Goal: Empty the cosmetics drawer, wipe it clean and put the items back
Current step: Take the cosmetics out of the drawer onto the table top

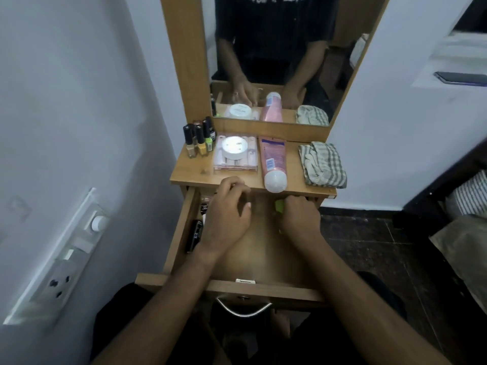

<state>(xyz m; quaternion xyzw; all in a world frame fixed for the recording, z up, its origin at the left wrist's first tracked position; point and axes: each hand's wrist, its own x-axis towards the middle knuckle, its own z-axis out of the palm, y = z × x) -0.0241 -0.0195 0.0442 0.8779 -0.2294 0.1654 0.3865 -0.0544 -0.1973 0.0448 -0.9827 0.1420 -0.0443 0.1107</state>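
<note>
So the tabletop (189,172) has five nail polish bottles (199,139), one clear box (235,156) with a white jar (235,148) on top, one pink tube (272,164), one checked cloth (322,164). Open drawer (263,248) has two dark tubes (196,234) by its left wall. Left hand (228,214) hovers loosely curled, holding nothing; right hand (299,217) grips something green (279,206).

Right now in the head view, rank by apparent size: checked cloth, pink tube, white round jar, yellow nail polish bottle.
1. checked cloth
2. pink tube, close behind in area, though similar in length
3. white round jar
4. yellow nail polish bottle
All sit on the same tabletop, so nearness barely skews this.
</note>
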